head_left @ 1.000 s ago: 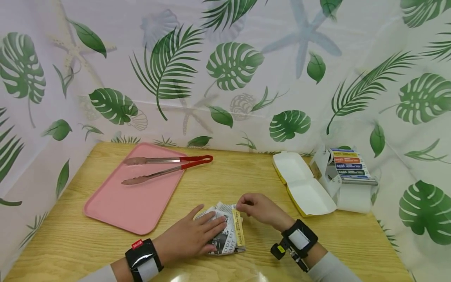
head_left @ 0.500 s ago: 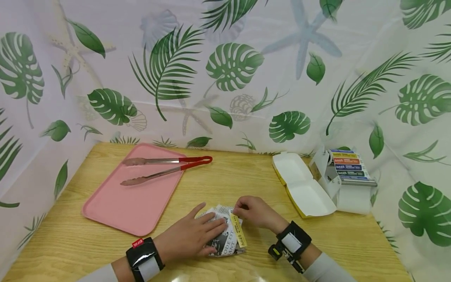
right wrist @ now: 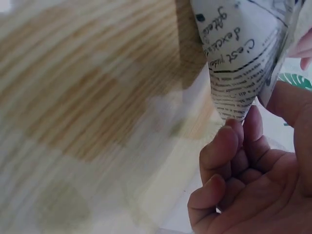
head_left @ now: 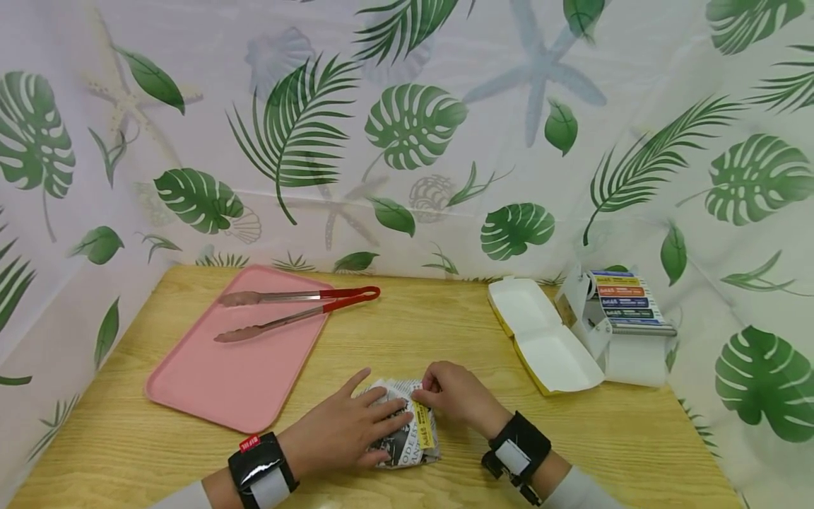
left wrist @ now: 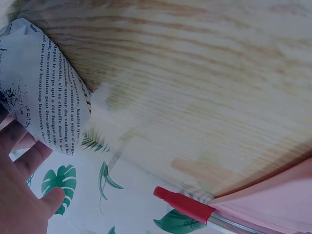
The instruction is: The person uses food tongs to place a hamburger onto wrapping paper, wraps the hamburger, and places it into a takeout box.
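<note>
A parcel wrapped in newspaper-print paper (head_left: 399, 445) lies on the wooden table (head_left: 445, 332) near the front edge. My left hand (head_left: 375, 413) rests flat on it, fingers straight and spread. A yellow label strip (head_left: 423, 428) runs down the parcel's right side. My right hand (head_left: 427, 389) pinches the strip's upper end with curled fingers. In the left wrist view the printed wrap (left wrist: 46, 92) sits above my fingers (left wrist: 27, 161). The right wrist view shows the wrap's corner (right wrist: 243, 58) against my curled fingertips (right wrist: 229, 139).
A pink tray (head_left: 248, 375) lies at the left, with red-handled metal tongs (head_left: 299, 311) across its far end. An open white food box (head_left: 540, 336) and a roll of coloured labels (head_left: 626, 300) stand at the right. A leaf-print curtain (head_left: 407, 127) walls in the table.
My right hand has moved down and left onto the parcel, bringing the yellow label's top end with it. The left hand has stayed pressed on the wrap.
</note>
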